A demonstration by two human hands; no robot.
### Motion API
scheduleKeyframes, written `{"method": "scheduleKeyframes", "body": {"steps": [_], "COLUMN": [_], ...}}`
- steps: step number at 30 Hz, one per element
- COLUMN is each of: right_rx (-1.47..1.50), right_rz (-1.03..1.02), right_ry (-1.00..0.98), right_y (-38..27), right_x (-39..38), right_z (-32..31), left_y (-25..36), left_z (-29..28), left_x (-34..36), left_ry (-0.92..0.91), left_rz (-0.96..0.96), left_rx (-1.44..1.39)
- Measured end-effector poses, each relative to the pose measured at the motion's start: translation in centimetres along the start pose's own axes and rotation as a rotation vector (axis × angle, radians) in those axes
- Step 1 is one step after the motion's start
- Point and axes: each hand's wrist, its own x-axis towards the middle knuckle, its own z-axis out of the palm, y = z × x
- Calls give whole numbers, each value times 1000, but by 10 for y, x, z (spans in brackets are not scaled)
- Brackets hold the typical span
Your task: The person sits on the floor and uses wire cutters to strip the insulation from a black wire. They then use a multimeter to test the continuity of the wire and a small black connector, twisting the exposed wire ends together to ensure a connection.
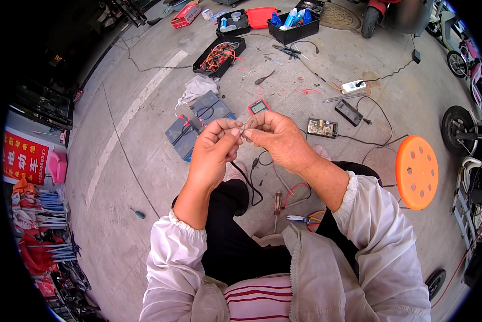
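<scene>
My left hand [217, 145] and my right hand [273, 134] meet at the centre, both pinching a thin wire [243, 127] between thumbs and fingertips; its fine details are too small to make out. A black cable [246, 180] hangs below my hands toward the floor. Just beyond them lie dark grey batteries [179, 139] with leads and a red meter [259, 105]. An opened circuit board case [322, 127] and a black adapter [349, 112] lie to the right. Between my feet are a screwdriver [277, 204] and scissor-like tools [311, 217].
An orange round stool [416, 173] stands at right beside wheels [455, 131]. Ahead are a box of wires [216, 57], bottle boxes [293, 33], a power strip [353, 86] and a scooter [371, 19]. A red sign [23, 153] and hanging goods line the left side.
</scene>
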Motion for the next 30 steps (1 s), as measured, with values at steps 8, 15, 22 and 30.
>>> {"method": "scheduleKeyframes", "body": {"steps": [8, 15, 22, 30], "right_rx": [74, 78, -107, -280], "right_rz": [-7, -11, -158, -231], "right_ry": [-14, -14, 53, 50], "right_y": [-2, -11, -5, -15], "right_x": [-1, -5, -5, -10], "right_z": [4, 6, 7, 8], "left_y": [-4, -3, -2, -2], "left_z": [-6, -6, -5, -8], "left_x": [1, 2, 2, 2], "left_ry": [-24, -42, -63, -103], "left_rz": [36, 74, 61, 44], "left_rx": [-65, -113, -112, -93]}}
